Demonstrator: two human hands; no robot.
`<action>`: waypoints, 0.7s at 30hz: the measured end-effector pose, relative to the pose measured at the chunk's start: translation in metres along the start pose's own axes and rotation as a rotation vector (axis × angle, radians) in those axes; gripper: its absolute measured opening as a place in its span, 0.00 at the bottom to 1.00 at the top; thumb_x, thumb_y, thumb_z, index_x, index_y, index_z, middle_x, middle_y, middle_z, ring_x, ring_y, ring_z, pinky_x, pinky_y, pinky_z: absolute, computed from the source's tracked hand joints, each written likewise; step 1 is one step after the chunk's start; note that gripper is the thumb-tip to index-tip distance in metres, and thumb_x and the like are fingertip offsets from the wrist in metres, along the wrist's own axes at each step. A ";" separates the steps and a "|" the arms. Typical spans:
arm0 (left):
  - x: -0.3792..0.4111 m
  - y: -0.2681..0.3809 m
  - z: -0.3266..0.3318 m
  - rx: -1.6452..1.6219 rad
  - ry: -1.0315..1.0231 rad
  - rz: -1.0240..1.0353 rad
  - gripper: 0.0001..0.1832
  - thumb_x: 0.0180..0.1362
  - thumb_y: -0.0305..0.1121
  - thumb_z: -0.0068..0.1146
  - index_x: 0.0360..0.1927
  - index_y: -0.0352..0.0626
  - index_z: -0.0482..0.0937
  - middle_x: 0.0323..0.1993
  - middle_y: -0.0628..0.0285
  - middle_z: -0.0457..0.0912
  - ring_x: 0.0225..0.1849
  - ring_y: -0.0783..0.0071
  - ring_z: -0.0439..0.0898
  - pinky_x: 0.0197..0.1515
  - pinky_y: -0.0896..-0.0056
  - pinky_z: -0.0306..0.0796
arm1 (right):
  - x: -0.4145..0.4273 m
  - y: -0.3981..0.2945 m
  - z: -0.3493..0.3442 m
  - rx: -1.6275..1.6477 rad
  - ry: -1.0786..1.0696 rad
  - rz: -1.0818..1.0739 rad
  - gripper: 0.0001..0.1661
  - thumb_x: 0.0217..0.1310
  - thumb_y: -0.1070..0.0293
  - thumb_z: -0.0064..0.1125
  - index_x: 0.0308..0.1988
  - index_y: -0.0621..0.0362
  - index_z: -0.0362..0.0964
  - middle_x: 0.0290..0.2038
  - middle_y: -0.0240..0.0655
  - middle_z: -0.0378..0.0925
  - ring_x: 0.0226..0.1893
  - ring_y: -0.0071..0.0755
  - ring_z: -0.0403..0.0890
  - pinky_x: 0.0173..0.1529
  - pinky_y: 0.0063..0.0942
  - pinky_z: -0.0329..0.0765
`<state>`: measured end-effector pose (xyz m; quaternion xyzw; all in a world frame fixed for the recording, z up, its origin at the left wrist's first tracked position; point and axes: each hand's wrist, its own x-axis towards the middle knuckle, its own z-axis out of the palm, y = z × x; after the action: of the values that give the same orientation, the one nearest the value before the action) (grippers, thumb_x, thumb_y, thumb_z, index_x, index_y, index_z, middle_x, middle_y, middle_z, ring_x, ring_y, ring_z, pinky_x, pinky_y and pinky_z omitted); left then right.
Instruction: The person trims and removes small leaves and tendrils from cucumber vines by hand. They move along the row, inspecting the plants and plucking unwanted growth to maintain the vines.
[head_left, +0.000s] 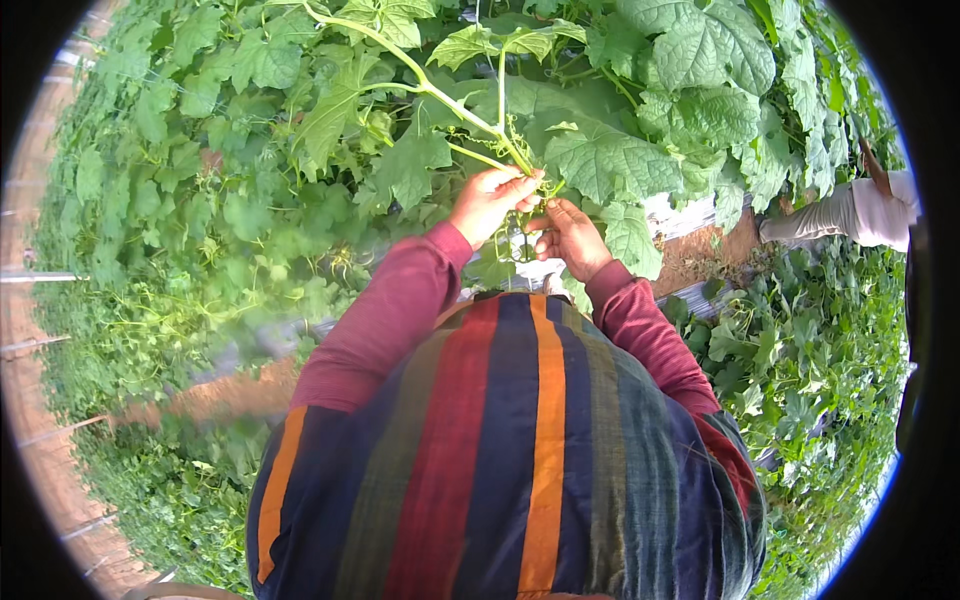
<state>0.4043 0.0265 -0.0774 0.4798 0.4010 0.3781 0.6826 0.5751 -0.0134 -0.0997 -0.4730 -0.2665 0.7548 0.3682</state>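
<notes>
A light green climbing vine stem slants down from the upper left to my hands. My left hand pinches its lower end between thumb and fingers, beside a thinner side stalk. Just to the right and slightly lower, my right hand has its thumb and forefinger closed on a thin green tendril. Curly tendrils cling around the stem above my hands, and more strands dangle between them. A thin upright string shows at the top, behind the leaves. My fingers hide part of the stem's tip.
Broad lobed leaves crowd close behind my hands. Plastic mulch and bare soil lie to the right, where another person's leg is visible. Low leafy rows flank me, with a dirt path at far left.
</notes>
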 end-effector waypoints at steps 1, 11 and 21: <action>0.001 0.003 0.002 0.014 -0.006 0.015 0.15 0.62 0.33 0.51 0.49 0.35 0.75 0.37 0.65 0.79 0.36 0.79 0.77 0.42 0.77 0.72 | 0.002 -0.002 0.003 -0.033 0.026 -0.030 0.15 0.68 0.58 0.37 0.46 0.55 0.64 0.33 0.35 0.74 0.18 0.22 0.72 0.23 0.20 0.73; 0.002 0.024 0.015 0.040 -0.004 0.181 0.13 0.61 0.31 0.52 0.47 0.36 0.76 0.35 0.64 0.80 0.35 0.81 0.76 0.40 0.80 0.70 | 0.019 -0.007 -0.001 0.165 0.082 -0.216 0.06 0.64 0.69 0.47 0.38 0.57 0.70 0.27 0.29 0.74 0.18 0.20 0.69 0.24 0.20 0.71; -0.001 0.045 0.020 -0.095 -0.059 0.143 0.15 0.63 0.31 0.48 0.50 0.32 0.72 0.43 0.58 0.78 0.43 0.70 0.80 0.43 0.76 0.75 | 0.002 -0.017 -0.001 0.259 0.129 -0.203 0.18 0.46 0.83 0.52 0.41 0.60 0.67 0.24 0.34 0.73 0.15 0.24 0.65 0.21 0.23 0.63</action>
<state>0.4158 0.0301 -0.0300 0.4853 0.3272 0.4302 0.6873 0.5809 -0.0016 -0.0885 -0.4396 -0.1895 0.7098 0.5168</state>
